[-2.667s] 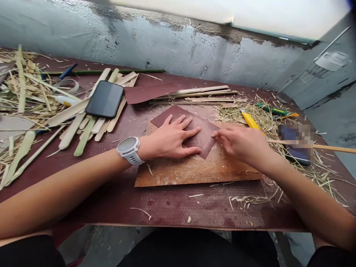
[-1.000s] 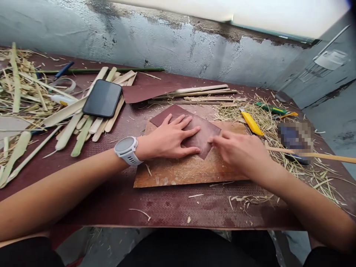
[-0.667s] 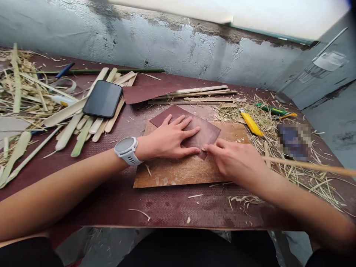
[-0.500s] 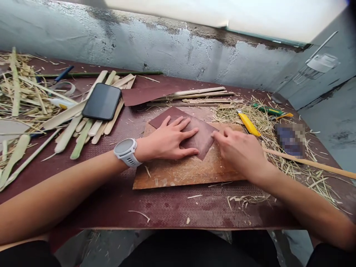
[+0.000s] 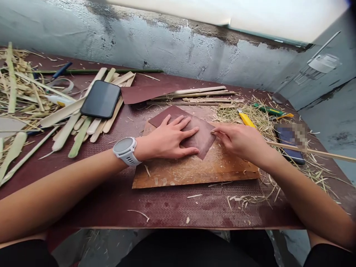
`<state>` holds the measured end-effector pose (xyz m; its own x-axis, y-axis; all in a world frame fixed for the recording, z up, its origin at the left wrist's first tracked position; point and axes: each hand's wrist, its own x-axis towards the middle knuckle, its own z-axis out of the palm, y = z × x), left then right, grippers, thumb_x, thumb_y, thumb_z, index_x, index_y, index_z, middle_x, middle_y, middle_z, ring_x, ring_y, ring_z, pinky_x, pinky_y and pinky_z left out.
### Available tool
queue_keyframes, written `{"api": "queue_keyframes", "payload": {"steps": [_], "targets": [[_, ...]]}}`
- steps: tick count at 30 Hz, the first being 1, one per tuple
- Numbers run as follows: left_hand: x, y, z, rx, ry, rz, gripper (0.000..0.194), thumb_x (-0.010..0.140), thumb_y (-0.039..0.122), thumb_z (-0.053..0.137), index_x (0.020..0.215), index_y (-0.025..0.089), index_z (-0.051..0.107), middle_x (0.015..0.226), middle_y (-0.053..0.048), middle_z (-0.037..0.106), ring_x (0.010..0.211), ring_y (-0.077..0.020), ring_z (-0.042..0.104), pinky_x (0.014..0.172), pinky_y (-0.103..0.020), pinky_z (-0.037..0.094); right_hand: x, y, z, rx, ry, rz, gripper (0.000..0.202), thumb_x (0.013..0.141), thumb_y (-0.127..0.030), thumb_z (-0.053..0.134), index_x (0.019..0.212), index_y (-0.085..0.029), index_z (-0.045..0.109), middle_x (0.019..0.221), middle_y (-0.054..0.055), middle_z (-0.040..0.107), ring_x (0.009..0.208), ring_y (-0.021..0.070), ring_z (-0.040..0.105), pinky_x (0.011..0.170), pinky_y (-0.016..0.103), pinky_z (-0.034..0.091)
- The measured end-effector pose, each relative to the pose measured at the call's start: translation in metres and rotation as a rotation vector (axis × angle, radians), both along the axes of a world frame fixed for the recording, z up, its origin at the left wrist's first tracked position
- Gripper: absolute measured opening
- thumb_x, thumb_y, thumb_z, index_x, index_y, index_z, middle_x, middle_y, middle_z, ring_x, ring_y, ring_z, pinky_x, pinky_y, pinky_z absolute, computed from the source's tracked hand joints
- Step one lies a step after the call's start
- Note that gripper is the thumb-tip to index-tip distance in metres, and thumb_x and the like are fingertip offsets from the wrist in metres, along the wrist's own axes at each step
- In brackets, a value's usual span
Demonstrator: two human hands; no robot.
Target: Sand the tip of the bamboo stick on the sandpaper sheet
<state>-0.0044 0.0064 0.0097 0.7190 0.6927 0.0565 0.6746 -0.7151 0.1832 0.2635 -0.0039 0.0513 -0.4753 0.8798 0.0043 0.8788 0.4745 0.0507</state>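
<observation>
A brown sheet of sandpaper (image 5: 204, 142) lies askew on a worn wooden board (image 5: 178, 176). My left hand (image 5: 176, 137) rests on the sheet with its fingers spread, pressing it flat; a white watch is on that wrist. At the sheet's right corner, my right hand (image 5: 236, 142) is closed in a pinch round a thin wooden strip (image 5: 314, 151). The strip's tip shows at my fingertips, over the sandpaper edge. Its long part comes out behind my wrist and runs to the right; the middle is hidden by the hand.
A yellow utility knife (image 5: 247, 119) and a green-handled tool (image 5: 268, 109) lie among shavings (image 5: 230, 114) on the right, near a dark phone (image 5: 290, 148). A black phone (image 5: 100, 99) rests on flat wooden pieces (image 5: 66, 131) at left. More strips (image 5: 200, 91) lie behind the board.
My right hand has turned and its wrist has lifted; the strip has rolled, showing a narrower side, and swung slightly upward at right. My left hand stays put on the sandpaper.
</observation>
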Motion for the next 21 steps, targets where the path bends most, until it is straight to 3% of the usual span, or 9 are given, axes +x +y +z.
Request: {"api": "queue_keyframes", "payload": {"steps": [6,12,16,21], "targets": [[0.000,0.001,-0.002,0.009,0.000,-0.006,0.085,0.099,0.077,0.044,0.163,0.022,0.040,0.171,-0.026,0.026,0.157,-0.0447,0.029,0.124,-0.070,0.021,-0.002,-0.003,-0.002,0.047,0.230,0.097,0.037,0.109,-0.039,0.045,0.128,-0.026,0.074,0.116,0.006,0.079,0.095,0.0198,0.071,0.077,0.032,0.047],[-0.001,0.001,-0.002,-0.034,-0.004,0.001,0.086,0.099,0.078,0.045,0.165,0.023,0.037,0.173,-0.023,0.021,0.159,-0.0452,0.023,0.125,-0.070,0.016,-0.001,-0.004,-0.005,0.198,0.414,0.331,0.031,0.104,-0.032,0.059,0.130,-0.032,0.075,0.097,0.005,0.074,0.080,0.0162,0.063,0.071,0.029,0.044],[-0.003,0.003,-0.002,-0.037,-0.026,-0.024,0.086,0.099,0.078,0.045,0.164,0.023,0.038,0.173,-0.022,0.020,0.159,-0.0460,0.023,0.125,-0.072,0.016,-0.002,-0.005,-0.006,0.212,0.412,0.401,0.037,0.101,-0.022,0.060,0.135,-0.034,0.072,0.094,0.003,0.072,0.080,0.0156,0.061,0.072,0.029,0.044],[-0.013,0.013,0.001,-0.108,0.006,-0.097,0.086,0.097,0.080,0.046,0.165,0.028,0.036,0.174,-0.020,0.017,0.162,-0.0430,0.016,0.126,-0.072,0.011,-0.003,-0.007,-0.005,0.176,0.351,0.414,0.035,0.103,-0.024,0.058,0.134,-0.033,0.073,0.093,0.002,0.071,0.074,0.0125,0.059,0.067,0.026,0.040]]}}
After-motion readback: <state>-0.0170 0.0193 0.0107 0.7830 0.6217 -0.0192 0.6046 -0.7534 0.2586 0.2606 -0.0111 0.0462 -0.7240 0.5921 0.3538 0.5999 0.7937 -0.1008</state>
